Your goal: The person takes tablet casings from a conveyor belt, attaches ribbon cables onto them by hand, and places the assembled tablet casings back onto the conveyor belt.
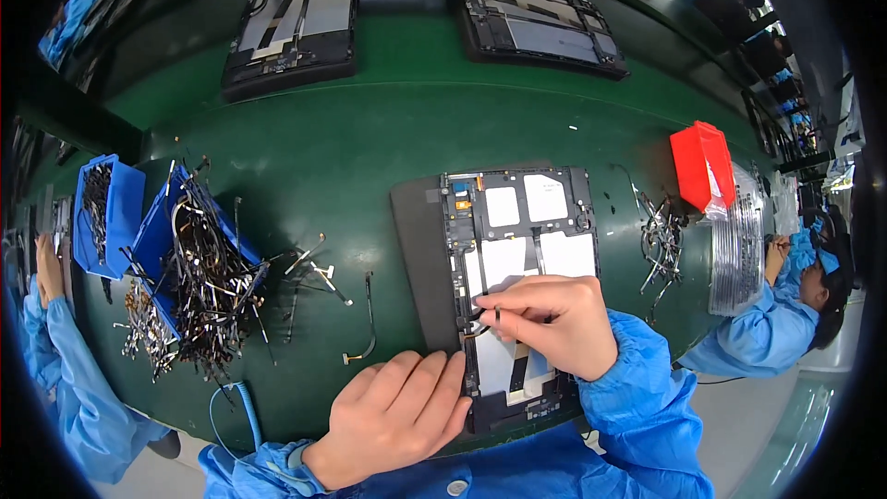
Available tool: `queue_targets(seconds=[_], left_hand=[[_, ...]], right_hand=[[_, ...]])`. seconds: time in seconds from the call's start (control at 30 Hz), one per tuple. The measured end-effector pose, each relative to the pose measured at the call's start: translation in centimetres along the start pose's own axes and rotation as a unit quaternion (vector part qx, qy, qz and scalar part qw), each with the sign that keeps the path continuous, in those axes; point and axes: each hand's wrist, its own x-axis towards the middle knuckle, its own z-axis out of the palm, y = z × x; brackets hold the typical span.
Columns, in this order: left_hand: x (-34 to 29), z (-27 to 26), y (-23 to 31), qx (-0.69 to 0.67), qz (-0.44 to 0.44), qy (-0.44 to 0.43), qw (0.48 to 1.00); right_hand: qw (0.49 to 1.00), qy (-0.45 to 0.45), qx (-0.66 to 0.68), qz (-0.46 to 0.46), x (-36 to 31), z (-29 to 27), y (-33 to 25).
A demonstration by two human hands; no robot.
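Observation:
An opened tablet-like device point(504, 259) lies in front of me, its black frame showing pale battery panels, ribbon strips and small circuit parts. Over its left half, my right hand point(550, 319) pinches a thin black cable point(485, 317) between thumb and forefinger. Part of that cable is hidden by the fingers. My left hand point(397, 416) rests at the device's lower left edge, fingers extended and slightly bent, fingertips against the frame. Beneath the device, a dark grey pad point(420, 259) sticks out to the left. A single loose cable point(370, 319) lies just beyond my left hand.
To the left, a heaped pile of cables point(208, 286) spills from a blue bin point(152, 249), beside another blue bin point(118, 240). A red bin point(702, 166), loose cables point(661, 245) and stacked clear trays point(736, 254) stand right. Two more devices point(296, 18) point(545, 23) lie behind. Co-workers sit both sides.

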Motion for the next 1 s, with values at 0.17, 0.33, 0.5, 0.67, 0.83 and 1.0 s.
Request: queue_targets(seconds=[0.17,0.33,0.5,0.67,0.83,1.0], left_hand=[[0.4,0.8,-0.4,0.063,0.011,-0.011,0.998],[0.9,1.2,-0.2,0.11,0.031,-0.017,0.993],[1.2,1.9,-0.3,0.145,0.049,0.002,0.988],[0.8,2.3,-1.0,0.112,0.049,0.004,0.992],[0.9,2.3,-1.2,0.135,0.084,0.001,0.987],[1.4,1.1,-0.9,0.167,0.092,-0.038,0.981]], right_hand=[[1.0,0.012,-0.013,-0.019,0.5,0.1,-0.1],[0.999,0.011,-0.027,-0.046,0.4,-0.2,0.1],[0.997,0.011,-0.023,-0.067,0.4,0.0,0.4],[0.998,0.009,-0.02,-0.065,0.6,0.0,0.6],[0.998,0.008,-0.026,-0.06,0.4,-0.1,0.4],[0.998,0.011,-0.015,-0.063,0.5,0.1,0.3]])
